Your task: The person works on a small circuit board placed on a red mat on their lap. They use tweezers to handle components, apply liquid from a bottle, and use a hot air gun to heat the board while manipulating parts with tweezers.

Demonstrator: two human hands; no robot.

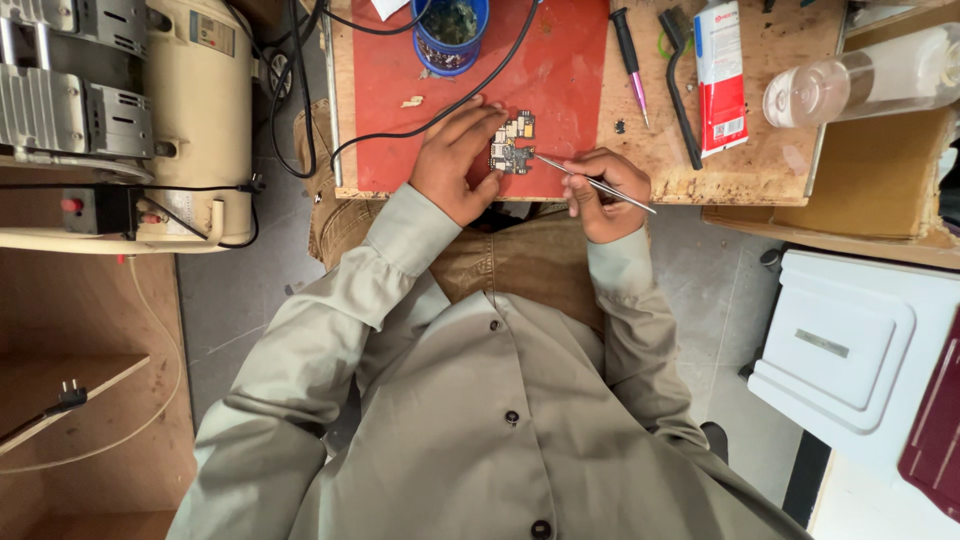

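Note:
A small circuit board [513, 146] lies on a red mat [560, 70] near the front edge of a wooden workbench [760, 160]. My left hand [455, 160] rests on the mat and pins the board's left side with its fingertips. In my right hand [600, 190] I pinch thin metal tweezers [590, 182], and their tip touches the board's right edge.
At the mat's top stands a blue cup [450, 30], with a black cable [440, 115] curving across the mat. To the right lie a pink-tipped screwdriver [630, 60], a black brush [682, 85], a red-and-white tube [720, 75] and a clear bottle [860, 80]. A cream machine [190, 120] stands left.

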